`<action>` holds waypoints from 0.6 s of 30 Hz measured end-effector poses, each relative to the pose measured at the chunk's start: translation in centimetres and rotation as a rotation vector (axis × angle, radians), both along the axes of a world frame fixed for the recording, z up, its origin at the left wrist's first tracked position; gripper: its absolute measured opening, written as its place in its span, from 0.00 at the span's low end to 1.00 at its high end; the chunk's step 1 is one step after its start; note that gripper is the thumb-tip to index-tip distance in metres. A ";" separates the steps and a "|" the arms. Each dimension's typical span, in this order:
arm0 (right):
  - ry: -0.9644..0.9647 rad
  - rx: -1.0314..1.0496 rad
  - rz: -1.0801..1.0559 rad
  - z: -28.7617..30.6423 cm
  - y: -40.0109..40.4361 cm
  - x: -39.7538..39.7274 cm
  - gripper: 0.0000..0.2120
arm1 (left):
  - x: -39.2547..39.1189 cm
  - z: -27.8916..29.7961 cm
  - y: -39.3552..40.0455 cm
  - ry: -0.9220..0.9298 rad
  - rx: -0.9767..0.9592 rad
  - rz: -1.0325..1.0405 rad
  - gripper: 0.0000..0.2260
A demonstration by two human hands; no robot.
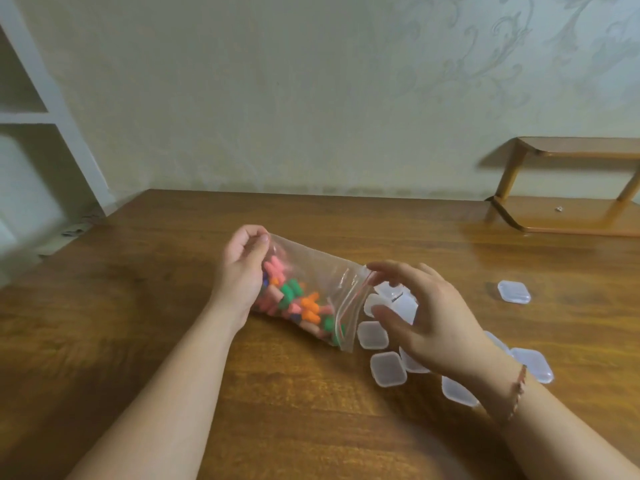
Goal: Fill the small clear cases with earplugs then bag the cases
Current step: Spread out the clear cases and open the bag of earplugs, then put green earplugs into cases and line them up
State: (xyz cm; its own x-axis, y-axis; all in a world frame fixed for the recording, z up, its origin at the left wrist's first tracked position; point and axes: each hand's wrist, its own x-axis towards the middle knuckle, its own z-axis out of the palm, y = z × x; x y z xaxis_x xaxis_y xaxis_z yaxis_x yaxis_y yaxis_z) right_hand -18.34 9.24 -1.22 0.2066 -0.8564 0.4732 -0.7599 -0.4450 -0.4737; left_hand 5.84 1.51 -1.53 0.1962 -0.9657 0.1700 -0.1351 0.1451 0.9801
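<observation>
We are pinching the bag [311, 271] of earplugs [294, 303] with our left hand [242, 265] (right hand [429, 313] spread, fingertips at its zip edge) above the bench [138, 306]

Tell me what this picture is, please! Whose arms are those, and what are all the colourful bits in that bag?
There is only one picture, taken by a camera worn on a person's head, so you look down at their own two arms as they would. No robot here, just bare hands.

They are at a brown wooden table. The left hand grips the closed bottom end of a clear plastic zip bag, lifting it. Inside are small foam earplugs in pink, orange and green.

The right hand has its fingers spread at the bag's mouth, where the red zip strip runs. It looks like it touches the top corner, but I cannot tell for sure.

Under and around that hand lie small clear square plastic cases, and one more sits apart to the right. A wooden shelf stands in the far corner.
</observation>
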 end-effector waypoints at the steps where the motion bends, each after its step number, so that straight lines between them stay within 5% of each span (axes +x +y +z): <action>1: 0.109 0.059 -0.036 0.0 0.1 -0.2 0.26 | 0.1 0.0 -0.1 -0.082 -0.022 0.044 0.06; 5: 0.508 0.260 -0.059 0.2 0.6 0.5 0.39 | 1.9 0.3 -0.8 -0.360 -0.039 0.124 0.06; 9: 0.599 0.345 -0.014 -0.1 0.7 1.3 0.37 | 2.5 0.3 -0.7 -0.539 -0.050 0.210 0.06; 12: 0.608 0.346 -0.081 -0.2 0.4 0.3 0.35 | 1.9 -0.1 -0.5 -0.739 -0.084 0.202 0.17; 18: 0.579 0.420 -0.174 0.2 -0.7 -3.5 0.27 | -0.9 0.4 1.6 -1.103 -0.276 -0.331 0.31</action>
